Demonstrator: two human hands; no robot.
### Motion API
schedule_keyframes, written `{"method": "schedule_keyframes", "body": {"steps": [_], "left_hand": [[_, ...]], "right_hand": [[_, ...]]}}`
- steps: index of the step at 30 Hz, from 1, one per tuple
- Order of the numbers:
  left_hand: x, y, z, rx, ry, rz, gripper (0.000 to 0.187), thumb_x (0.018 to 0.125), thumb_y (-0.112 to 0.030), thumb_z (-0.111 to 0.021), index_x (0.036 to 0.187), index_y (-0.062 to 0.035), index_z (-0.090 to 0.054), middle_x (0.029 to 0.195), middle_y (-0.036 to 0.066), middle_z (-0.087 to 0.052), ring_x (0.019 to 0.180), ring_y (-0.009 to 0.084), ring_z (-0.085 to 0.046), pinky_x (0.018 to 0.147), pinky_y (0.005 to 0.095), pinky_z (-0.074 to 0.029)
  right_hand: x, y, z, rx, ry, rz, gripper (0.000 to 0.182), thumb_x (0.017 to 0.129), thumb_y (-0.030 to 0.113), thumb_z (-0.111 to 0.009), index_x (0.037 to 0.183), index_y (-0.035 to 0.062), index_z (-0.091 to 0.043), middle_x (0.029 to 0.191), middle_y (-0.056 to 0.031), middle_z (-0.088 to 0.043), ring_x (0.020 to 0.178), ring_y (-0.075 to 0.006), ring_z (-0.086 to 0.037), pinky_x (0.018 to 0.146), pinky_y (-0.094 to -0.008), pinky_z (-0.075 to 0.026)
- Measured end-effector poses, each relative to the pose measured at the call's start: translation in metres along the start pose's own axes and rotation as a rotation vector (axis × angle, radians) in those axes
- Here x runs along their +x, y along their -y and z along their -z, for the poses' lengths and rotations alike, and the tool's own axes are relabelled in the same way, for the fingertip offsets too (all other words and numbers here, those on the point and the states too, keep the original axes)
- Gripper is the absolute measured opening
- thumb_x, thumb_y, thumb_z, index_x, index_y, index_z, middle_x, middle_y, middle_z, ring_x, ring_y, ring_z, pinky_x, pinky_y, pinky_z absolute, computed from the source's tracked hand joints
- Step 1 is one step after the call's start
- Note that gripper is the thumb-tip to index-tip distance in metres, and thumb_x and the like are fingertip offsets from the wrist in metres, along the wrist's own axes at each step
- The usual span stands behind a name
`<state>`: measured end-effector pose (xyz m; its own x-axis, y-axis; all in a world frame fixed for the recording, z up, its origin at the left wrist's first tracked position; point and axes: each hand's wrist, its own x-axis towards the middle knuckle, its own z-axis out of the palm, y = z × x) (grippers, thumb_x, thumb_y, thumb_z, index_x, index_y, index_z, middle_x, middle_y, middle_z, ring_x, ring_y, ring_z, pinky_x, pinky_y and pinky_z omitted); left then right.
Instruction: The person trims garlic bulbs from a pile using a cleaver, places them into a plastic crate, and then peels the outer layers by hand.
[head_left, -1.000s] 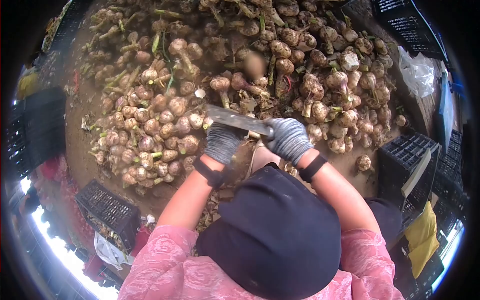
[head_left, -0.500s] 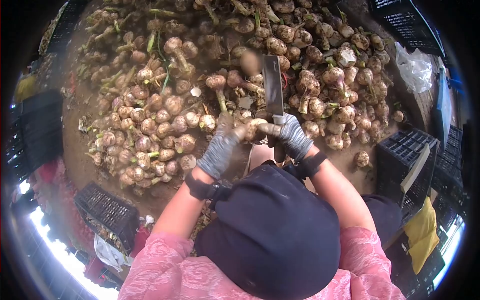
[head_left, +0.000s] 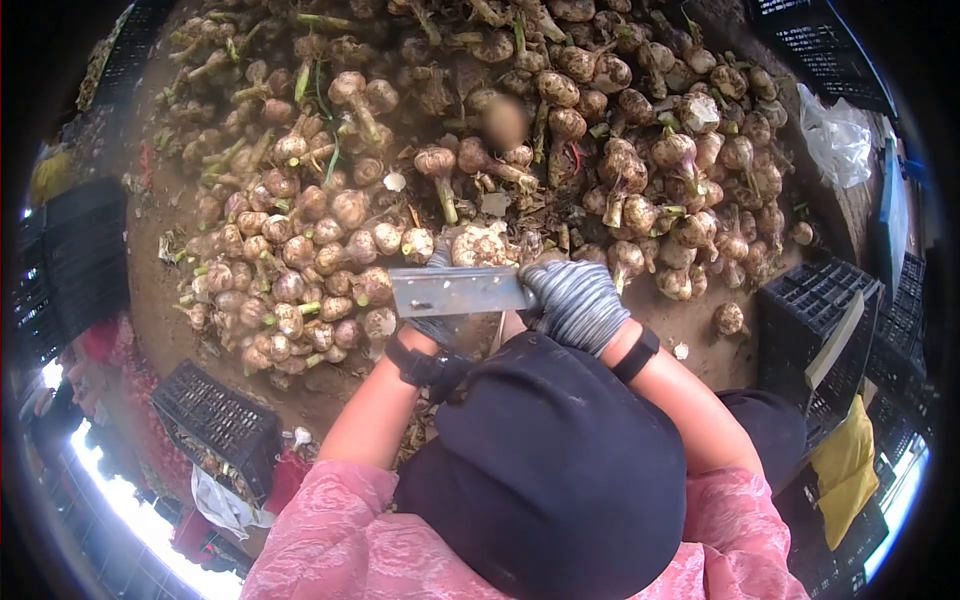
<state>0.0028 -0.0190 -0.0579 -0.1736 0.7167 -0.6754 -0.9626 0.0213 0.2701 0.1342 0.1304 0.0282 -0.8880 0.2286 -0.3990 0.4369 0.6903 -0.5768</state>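
Note:
A cleaver (head_left: 460, 292) lies sideways in front of me, its broad blade pointing left. My right hand (head_left: 575, 300), in a grey striped glove, is closed around its handle. The blade covers most of my left hand (head_left: 432, 328), which wears a matching glove. Just beyond the blade, a pale, dirt-marked garlic bulb (head_left: 480, 245) is at my left fingers; the grip itself is largely hidden. Ahead lie garlic bulbs with stems (head_left: 437, 175), and to the left is a heap of short-trimmed garlic bulbs (head_left: 300, 260).
More garlic with stems (head_left: 690, 170) is piled at the right. Black plastic crates (head_left: 215, 415) stand at lower left and at the right (head_left: 815, 310). A clear plastic bag (head_left: 835, 140) and a yellow cloth (head_left: 845, 470) are on the right side.
The cleaver has swung from pointing away from me to lying across to the left. My right hand has turned with it and come nearer; the blade now covers my left hand.

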Motion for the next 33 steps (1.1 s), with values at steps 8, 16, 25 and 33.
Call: {"method": "schedule_keyframes", "body": {"steps": [8,16,25,33], "left_hand": [[-0.029,0.006,0.009,1.639,0.223,-0.731,0.028,0.079,-0.02,-0.055,0.105,-0.0109,-0.059,0.091,0.005,-0.062,0.078,0.0209,-0.058,0.068,0.0335,-0.046],[-0.095,-0.027,-0.018,0.821,0.082,-0.24,0.045,0.077,-0.031,-0.062,0.113,-0.0057,-0.051,0.104,0.009,-0.058,0.095,0.0188,-0.057,0.082,0.0321,-0.047],[-0.063,-0.019,-0.006,0.37,0.185,-0.197,0.051,0.078,-0.024,-0.063,0.122,-0.0071,-0.042,0.116,0.011,-0.053,0.103,0.0207,-0.054,0.091,0.0364,-0.044],[-0.069,-0.006,-0.008,1.288,0.13,-0.412,0.044,0.09,-0.03,-0.05,0.125,-0.0053,-0.041,0.119,0.011,-0.051,0.105,0.0212,-0.053,0.086,0.0338,-0.047]], "right_hand": [[-0.002,0.022,-0.003,-0.019,-0.018,-0.054,0.015,0.074,0.019,-0.056,0.085,0.0102,-0.06,0.074,-0.0108,-0.062,0.074,-0.0278,-0.062,0.061,-0.0407,-0.049],[-0.018,0.007,-0.005,0.024,0.005,-0.17,0.031,0.066,0.024,-0.065,0.093,0.0092,-0.06,0.072,-0.0121,-0.062,0.07,-0.0291,-0.062,0.061,-0.0391,-0.048],[-0.007,0.006,-0.008,0.009,-0.148,0.196,0.02,0.07,0.024,-0.06,0.083,0.0095,-0.058,0.075,-0.0077,-0.061,0.069,-0.0276,-0.061,0.059,-0.0384,-0.047],[-0.015,0.015,0.003,-0.107,-0.04,0.071,0.017,0.071,0.022,-0.056,0.083,0.0103,-0.058,0.072,-0.01,-0.06,0.069,-0.0271,-0.062,0.056,-0.0393,-0.047]]}}
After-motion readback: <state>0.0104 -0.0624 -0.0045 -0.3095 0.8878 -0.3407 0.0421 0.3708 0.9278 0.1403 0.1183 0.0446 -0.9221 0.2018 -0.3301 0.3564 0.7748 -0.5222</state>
